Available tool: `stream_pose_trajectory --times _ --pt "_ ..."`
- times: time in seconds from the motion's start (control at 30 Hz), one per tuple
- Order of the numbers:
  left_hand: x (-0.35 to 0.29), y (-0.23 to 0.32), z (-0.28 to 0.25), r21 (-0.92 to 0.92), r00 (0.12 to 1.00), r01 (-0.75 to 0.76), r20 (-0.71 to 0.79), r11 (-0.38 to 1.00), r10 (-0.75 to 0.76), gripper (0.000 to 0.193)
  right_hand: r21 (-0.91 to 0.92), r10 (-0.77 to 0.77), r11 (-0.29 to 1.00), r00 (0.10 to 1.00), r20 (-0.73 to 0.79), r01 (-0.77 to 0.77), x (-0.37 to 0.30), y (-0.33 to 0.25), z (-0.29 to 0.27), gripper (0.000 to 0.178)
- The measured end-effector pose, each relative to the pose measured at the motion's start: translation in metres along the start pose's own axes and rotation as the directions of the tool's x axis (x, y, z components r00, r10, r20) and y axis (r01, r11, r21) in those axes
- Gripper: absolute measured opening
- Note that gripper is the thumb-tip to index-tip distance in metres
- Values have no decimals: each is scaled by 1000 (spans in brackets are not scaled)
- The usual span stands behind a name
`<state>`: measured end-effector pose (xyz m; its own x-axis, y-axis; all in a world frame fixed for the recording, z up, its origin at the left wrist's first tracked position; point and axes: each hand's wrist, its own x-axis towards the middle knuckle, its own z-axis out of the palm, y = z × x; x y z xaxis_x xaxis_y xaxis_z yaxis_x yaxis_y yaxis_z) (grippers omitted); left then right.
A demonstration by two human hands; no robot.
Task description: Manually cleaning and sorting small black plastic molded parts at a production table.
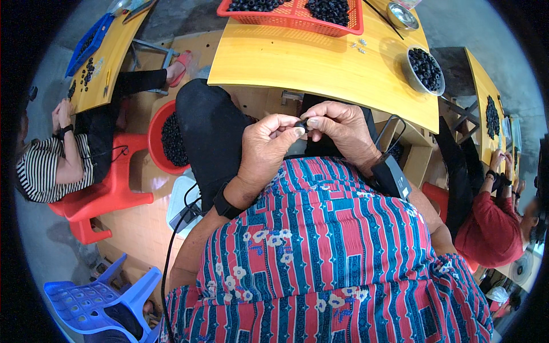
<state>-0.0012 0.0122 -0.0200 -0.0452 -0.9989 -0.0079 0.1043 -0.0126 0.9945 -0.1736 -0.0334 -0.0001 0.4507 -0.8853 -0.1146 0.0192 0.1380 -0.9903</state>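
Note:
Just short of the table's near edge, my two hands meet over my lap. My left hand (pixel 267 143) is closed, its thumb and forefinger pinching a small black ring-like part (pixel 301 124). From the other side my right hand (pixel 342 130) pinches at the same part, fingertips touching it. Fingers cover most of the part, so its exact shape is hidden. On the yellow table (pixel 274 63) ahead stands a clear bowl (pixel 409 74) of similar black parts. Several tiny silvery pieces (pixel 360 46) lie loose on the tabletop.
A red basket (pixel 291 22) of black parts sits at the table's far side, with a metal bowl (pixel 402 16) to its right. Left of my knee is a red tub (pixel 157 154) of black parts. People sit at tables on both sides. A blue chair (pixel 86 306) stands lower left.

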Motion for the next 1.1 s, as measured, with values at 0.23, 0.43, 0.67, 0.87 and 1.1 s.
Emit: stream_pose_trajectory --times 0.23,0.43,0.67,0.87,1.1 --pt "0 2 0 -45 999 36 22 998 -36 15 319 180 926 979 93 -200 1 4 -2 11" --pt "0 -1 0 -113 999 37 25 993 -35 15 507 280 773 922 267 -382 2 14 -7 17" --pt "0 -1 -3 89 997 -78 9 993 77 15 506 293 709 858 422 -491 1 11 -7 30" --pt "1 0 -2 188 991 -125 -18 974 130 15 503 297 744 892 340 -440 -1 14 -4 30" --pt "1 -2 0 159 989 -144 -21 977 149 13 509 248 762 907 339 -399 -1 10 0 24"
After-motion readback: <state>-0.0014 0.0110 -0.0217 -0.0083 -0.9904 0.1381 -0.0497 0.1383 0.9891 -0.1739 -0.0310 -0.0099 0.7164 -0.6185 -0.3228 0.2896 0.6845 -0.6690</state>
